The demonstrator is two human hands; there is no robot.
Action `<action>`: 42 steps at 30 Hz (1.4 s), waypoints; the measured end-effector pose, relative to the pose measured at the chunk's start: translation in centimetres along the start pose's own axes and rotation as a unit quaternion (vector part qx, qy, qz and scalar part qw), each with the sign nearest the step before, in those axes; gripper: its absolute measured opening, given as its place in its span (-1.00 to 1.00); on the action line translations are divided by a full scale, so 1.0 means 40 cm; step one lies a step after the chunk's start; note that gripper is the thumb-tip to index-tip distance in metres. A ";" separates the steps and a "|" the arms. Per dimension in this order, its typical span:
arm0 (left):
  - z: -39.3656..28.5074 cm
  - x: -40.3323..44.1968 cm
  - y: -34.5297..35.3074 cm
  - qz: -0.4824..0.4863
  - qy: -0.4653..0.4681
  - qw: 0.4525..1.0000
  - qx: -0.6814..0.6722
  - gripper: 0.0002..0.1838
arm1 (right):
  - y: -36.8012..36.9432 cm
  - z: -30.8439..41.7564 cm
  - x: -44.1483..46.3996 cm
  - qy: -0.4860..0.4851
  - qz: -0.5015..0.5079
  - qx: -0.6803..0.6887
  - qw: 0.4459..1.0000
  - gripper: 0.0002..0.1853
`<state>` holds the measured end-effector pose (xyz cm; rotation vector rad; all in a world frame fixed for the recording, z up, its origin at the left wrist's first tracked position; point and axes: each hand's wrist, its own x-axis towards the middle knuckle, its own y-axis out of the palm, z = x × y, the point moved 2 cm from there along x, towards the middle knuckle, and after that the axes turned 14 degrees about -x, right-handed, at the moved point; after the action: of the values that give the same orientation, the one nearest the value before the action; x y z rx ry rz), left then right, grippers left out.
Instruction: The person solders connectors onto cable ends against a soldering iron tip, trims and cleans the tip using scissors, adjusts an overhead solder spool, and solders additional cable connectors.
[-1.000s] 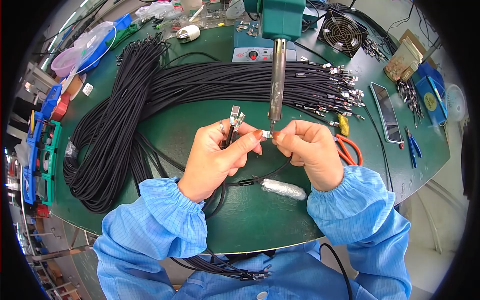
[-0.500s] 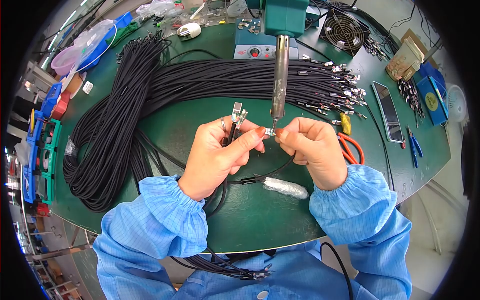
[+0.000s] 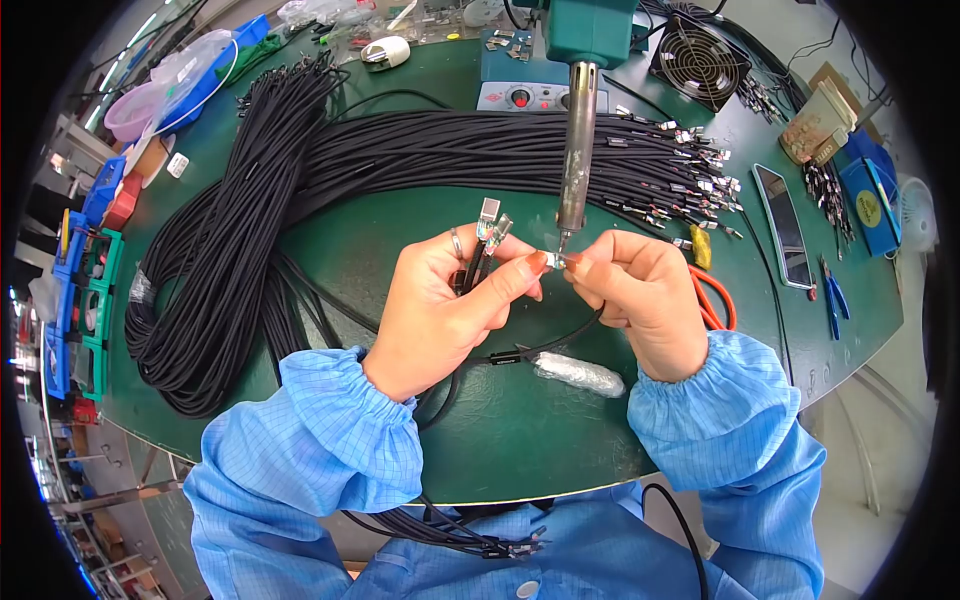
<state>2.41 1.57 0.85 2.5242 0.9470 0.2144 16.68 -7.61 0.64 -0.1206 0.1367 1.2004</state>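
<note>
My left hand is closed round black cables whose bare metal plug connectors stick up past the index finger. Between its thumb and fingertip it also pinches a small metal connector. My right hand is closed, its thumb and finger pinched right beside that connector. A black cable runs down and left from under the right hand's fingers. The soldering iron hangs upright from a green holder, its tip at the small connector. Whether the tip touches a wire, I cannot tell.
A thick bundle of black cables curves across the green table. A blue control box, a fan, a phone, blue pliers, an orange-handled tool and a plastic-wrapped roll lie around my hands.
The view has shifted slightly, so most things sit a little to the right. Both hands keep their pinch at the iron's tip. A faint wisp of smoke now shows near it.
</note>
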 end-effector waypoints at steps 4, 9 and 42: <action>0.002 0.000 -0.001 0.008 0.030 0.999 0.029 -0.89 | 0.000 0.003 0.000 -0.005 -0.005 -0.013 1.000 -0.92; 0.003 -0.001 0.000 0.010 0.038 0.998 0.040 -0.90 | 0.000 0.003 -0.001 -0.008 -0.007 -0.017 1.000 -0.93; 0.033 -0.017 -0.100 0.032 -0.108 0.992 -0.062 -0.78 | -0.032 -0.006 -0.265 -0.137 0.224 -0.303 0.916 -0.85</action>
<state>-0.08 3.35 -2.09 2.4068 0.7446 0.0174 14.10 -17.85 2.23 -0.4810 -0.4875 1.6750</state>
